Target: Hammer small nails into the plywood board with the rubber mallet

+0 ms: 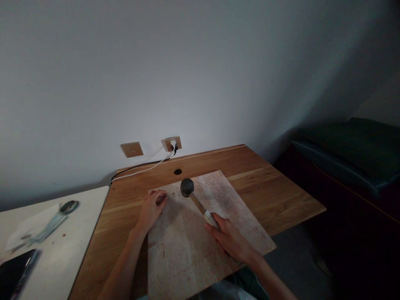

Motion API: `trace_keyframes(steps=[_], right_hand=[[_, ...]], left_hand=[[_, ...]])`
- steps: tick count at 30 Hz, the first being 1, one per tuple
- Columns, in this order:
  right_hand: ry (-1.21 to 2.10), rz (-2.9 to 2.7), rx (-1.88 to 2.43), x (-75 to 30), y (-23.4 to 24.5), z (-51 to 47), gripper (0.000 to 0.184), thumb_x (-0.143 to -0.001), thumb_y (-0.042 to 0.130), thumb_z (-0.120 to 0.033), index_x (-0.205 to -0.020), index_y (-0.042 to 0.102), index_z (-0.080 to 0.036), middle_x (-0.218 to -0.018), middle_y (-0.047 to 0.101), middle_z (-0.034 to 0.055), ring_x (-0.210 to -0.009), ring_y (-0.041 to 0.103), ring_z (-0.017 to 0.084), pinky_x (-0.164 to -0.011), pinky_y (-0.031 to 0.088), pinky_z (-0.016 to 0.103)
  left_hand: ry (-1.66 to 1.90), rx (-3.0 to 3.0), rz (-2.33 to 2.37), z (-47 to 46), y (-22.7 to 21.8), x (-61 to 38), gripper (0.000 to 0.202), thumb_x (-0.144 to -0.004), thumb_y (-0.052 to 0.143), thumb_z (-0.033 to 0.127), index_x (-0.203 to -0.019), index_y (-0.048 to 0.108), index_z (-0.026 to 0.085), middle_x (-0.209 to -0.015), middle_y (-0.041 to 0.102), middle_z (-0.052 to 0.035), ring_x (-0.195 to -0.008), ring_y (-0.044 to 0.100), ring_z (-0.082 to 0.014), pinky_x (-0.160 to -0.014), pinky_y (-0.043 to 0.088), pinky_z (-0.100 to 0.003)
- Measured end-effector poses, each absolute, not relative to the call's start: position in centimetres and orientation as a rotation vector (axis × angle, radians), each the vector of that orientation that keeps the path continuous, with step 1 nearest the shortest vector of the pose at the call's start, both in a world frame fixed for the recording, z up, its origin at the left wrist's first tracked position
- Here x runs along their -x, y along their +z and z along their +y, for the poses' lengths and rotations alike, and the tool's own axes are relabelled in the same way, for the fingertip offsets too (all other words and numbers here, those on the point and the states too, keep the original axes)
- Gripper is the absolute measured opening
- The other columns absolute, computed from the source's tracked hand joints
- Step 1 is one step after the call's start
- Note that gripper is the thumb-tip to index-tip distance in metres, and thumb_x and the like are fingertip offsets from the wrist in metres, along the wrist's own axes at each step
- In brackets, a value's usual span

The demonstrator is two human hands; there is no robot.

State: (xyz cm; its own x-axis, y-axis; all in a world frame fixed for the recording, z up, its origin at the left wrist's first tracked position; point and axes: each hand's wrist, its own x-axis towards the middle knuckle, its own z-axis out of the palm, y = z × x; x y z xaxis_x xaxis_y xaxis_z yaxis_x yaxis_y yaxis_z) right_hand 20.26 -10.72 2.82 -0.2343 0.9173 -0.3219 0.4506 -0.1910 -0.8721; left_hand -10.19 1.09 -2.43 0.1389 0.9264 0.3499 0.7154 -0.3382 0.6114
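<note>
A pale, stained wooden board (225, 200) lies on a brown wooden desk (281, 196). My right hand (229, 239) grips the wooden handle of a mallet whose dark round head (187, 187) is raised near the board's far edge. My left hand (153, 208) rests at the board's far left corner with its fingers pinched together on something small that I cannot make out. The mallet head hangs just right of those fingertips.
A white side table (68, 250) adjoins the desk on the left, with a tape roll (69, 206), paper and a dark device (15, 275) on it. Wall sockets (171, 144) with a white and a black cable sit behind the desk. A dark cushioned bench (350, 158) stands on the right.
</note>
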Motion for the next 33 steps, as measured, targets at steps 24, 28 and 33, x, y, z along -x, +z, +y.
trace_keyframes(steps=[24,28,33], right_hand=[[1.206,-1.925,1.629,-14.7,2.6,-7.9,0.026,-0.104,0.051,-0.039,-0.114,0.062,-0.019,-0.096,0.067,0.0091,-0.096,0.066,0.026,-0.082,0.046,0.032],[1.211,-1.921,1.649,-14.6,2.7,-8.0,0.028,-0.105,0.048,-0.039,-0.118,0.061,-0.018,-0.098,0.068,0.0101,-0.094,0.066,0.026,-0.081,0.046,0.032],[1.200,-1.949,1.650,-14.7,2.6,-8.2,0.028,-0.106,0.049,-0.039,-0.120,0.062,-0.018,-0.097,0.067,0.0095,-0.097,0.066,0.026,-0.081,0.045,0.031]], left_hand=[[1.028,-1.901,1.668,1.1,-2.3,9.7,0.032,-0.084,0.064,0.029,-0.116,0.065,0.022,-0.098,0.077,-0.0066,-0.098,0.075,-0.0288,-0.094,0.058,-0.041],[1.042,-1.875,1.668,1.1,-2.5,9.7,0.034,-0.083,0.065,0.029,-0.117,0.065,0.022,-0.098,0.077,-0.0061,-0.099,0.075,-0.0289,-0.093,0.058,-0.041],[1.060,-1.886,1.674,1.1,-2.4,9.7,0.025,-0.082,0.065,0.030,-0.106,0.068,0.022,-0.094,0.077,-0.0056,-0.093,0.075,-0.0285,-0.090,0.059,-0.041]])
